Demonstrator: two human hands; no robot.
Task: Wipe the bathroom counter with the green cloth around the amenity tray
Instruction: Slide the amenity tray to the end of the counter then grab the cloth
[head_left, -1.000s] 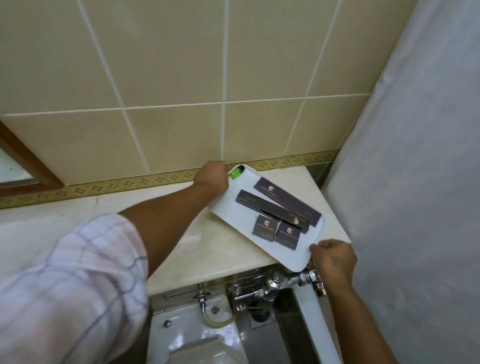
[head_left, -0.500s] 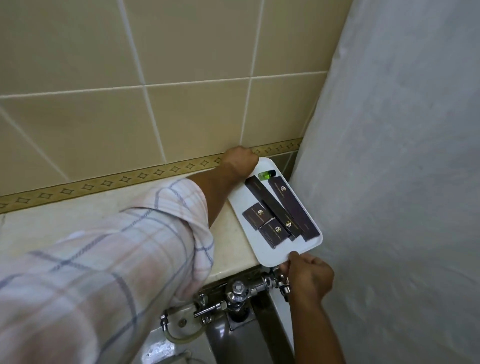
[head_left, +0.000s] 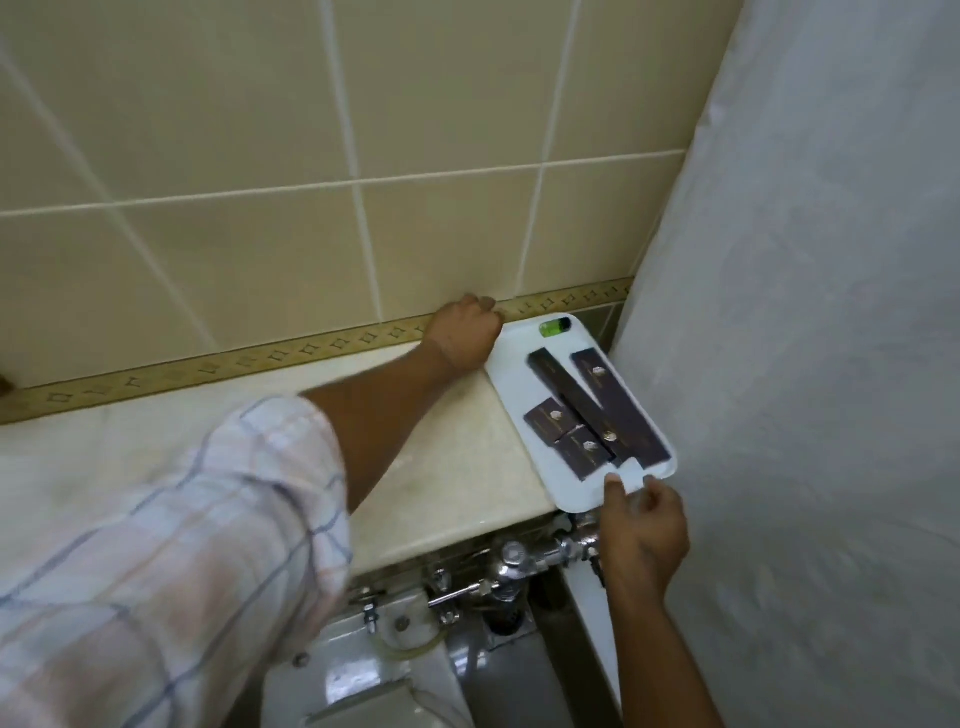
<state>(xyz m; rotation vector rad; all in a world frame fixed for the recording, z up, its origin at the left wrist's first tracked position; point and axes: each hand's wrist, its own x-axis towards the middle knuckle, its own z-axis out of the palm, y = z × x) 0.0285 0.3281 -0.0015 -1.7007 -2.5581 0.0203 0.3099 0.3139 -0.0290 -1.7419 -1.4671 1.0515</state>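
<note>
The white amenity tray (head_left: 519, 384) lies at the right end of the beige counter (head_left: 441, 467), close to the curtain. It carries several dark boxes (head_left: 618, 410) and a small green item (head_left: 553, 327) at its far end. My left hand (head_left: 465, 332) is curled at the tray's far left corner, against the wall. My right hand (head_left: 644, 530) pinches the tray's near edge, which overhangs the counter front. No green cloth is in view.
A white shower curtain (head_left: 805, 364) hangs close along the right. The tiled wall (head_left: 415, 156) with a gold border backs the counter. Below the counter front are chrome flush pipes (head_left: 540, 556) and a toilet (head_left: 374, 675).
With both hands on it, the tray has turned and slid right, from lying diagonally to lying lengthwise at the counter's right end. My view has shifted right and closer.
</note>
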